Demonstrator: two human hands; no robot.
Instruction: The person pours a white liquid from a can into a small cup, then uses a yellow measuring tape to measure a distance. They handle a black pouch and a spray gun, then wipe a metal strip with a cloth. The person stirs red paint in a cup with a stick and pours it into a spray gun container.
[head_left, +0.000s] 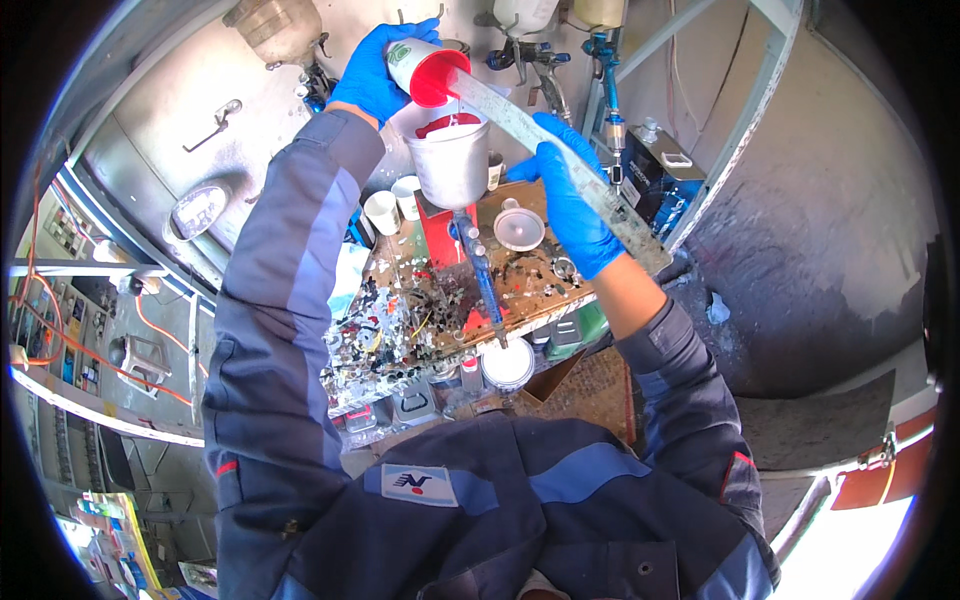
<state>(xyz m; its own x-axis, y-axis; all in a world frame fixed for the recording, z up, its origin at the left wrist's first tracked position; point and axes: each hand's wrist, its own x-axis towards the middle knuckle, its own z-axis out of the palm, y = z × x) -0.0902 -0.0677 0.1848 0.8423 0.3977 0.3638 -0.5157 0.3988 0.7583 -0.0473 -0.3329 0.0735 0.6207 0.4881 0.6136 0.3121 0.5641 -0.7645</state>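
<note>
My left hand, in a blue glove, tips a small can with a red inside over a metal spray-gun cup. Red paint runs from the can into the cup, which holds red paint. My right hand, also gloved blue, grips a long flat metal stick that slants up with its tip at the can's mouth. The cup sits on top of a blue spray gun standing over the bench.
A paint-spattered workbench lies below with white cups, a white funnel lid and a round white tin. More spray guns hang on the wall behind. A dark can stands at the right.
</note>
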